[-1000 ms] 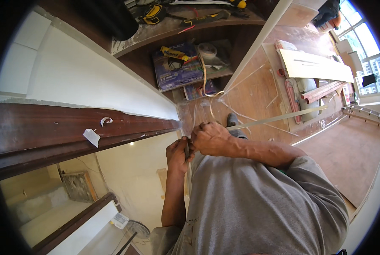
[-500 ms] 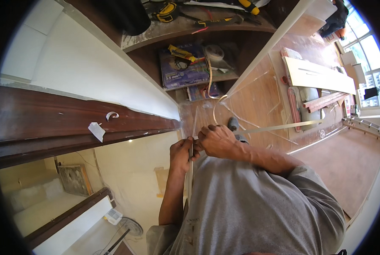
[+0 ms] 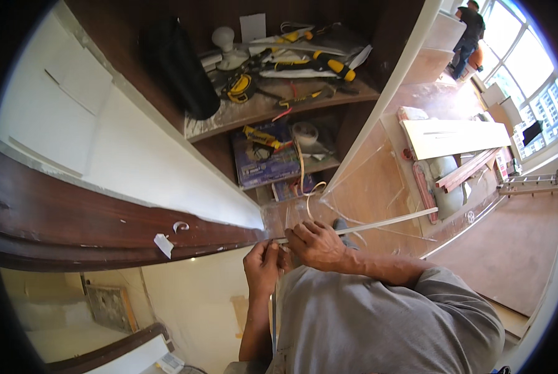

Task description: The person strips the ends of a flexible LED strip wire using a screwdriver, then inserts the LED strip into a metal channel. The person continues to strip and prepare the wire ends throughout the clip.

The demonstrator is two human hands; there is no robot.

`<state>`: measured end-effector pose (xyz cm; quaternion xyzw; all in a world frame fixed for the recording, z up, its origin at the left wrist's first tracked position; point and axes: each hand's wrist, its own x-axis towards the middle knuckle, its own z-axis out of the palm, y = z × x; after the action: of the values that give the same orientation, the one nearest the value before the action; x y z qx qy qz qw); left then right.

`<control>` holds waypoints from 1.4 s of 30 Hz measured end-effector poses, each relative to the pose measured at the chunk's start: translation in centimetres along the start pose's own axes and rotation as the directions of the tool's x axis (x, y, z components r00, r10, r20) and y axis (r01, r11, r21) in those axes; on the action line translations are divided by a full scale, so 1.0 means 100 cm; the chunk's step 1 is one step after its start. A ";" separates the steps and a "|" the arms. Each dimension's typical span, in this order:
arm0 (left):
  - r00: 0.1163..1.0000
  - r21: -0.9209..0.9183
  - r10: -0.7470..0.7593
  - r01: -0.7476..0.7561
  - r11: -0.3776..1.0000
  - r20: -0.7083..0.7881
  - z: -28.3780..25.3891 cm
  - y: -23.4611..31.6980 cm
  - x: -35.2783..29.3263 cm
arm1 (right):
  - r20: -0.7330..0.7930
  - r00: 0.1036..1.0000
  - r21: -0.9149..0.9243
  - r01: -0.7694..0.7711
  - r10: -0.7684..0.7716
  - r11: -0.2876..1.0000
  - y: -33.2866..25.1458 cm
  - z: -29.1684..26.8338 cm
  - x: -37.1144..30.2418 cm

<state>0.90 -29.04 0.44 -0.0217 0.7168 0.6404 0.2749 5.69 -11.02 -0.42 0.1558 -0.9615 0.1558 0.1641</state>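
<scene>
My left hand [image 3: 262,267] is closed, thumb and fingers pinched on a thin strip close to the dark wooden edge. Beside it my right hand [image 3: 317,247] is curled, knuckles up, round a long pale flat strip [image 3: 391,220] that sticks out to the right over the floor. A thin grey length [image 3: 274,324] hangs down below my left hand. Whether it and the pale strip are one piece, my fingers hide. A narrow beige band [image 3: 302,165] trails from the lower shelf toward my right hand.
Ahead, a brown shelf unit [image 3: 279,115] holds a tape measure [image 3: 240,87], yellow-and-black tools, a black cylinder [image 3: 185,68], a light bulb [image 3: 223,38] and a purple box [image 3: 263,162]. Dark wooden trim [image 3: 92,218] runs left. Boards [image 3: 456,135] lie at right; another person [image 3: 469,37] stands beyond.
The view has tilted up, showing more of the upper shelf and the far person. My hands remain together, and the pale strip now slants upward to the right more steeply.
</scene>
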 end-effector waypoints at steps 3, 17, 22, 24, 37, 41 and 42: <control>0.984 0.007 0.180 -0.180 0.984 -0.017 0.002 0.006 0.003 | -0.067 0.997 0.015 0.037 -0.035 0.999 0.004 -0.011 0.005; 0.903 0.275 0.408 -0.430 0.860 0.133 -0.004 0.042 -0.005 | -0.110 0.993 0.040 0.047 -0.042 0.998 0.010 -0.052 0.019; 0.948 0.197 0.135 -0.197 0.960 0.289 -0.016 0.039 -0.010 | 0.347 0.915 0.107 0.181 -0.207 0.978 0.020 -0.084 0.033; 0.876 0.043 -0.093 0.082 0.996 0.473 -0.022 0.036 -0.012 | 0.422 0.872 0.150 0.204 -0.250 0.967 0.022 -0.091 0.036; 0.600 0.039 -0.385 0.507 0.861 0.702 -0.021 -0.015 -0.026 | 0.868 0.341 0.445 -0.216 -0.360 0.869 0.043 -0.042 0.038; 0.657 -0.055 -0.245 0.401 0.915 0.713 -0.022 -0.027 -0.032 | 0.848 0.324 0.507 -0.264 -0.420 0.820 0.043 -0.042 0.042; 0.658 -0.055 -0.246 0.401 0.914 0.711 -0.023 -0.026 -0.034 | 0.854 0.299 0.505 -0.287 -0.425 0.814 0.042 -0.043 0.045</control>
<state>3.90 -32.68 -0.41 0.0622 0.4754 0.6129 0.6281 1.35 -6.87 4.06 0.3025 -0.7612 0.3067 -0.4848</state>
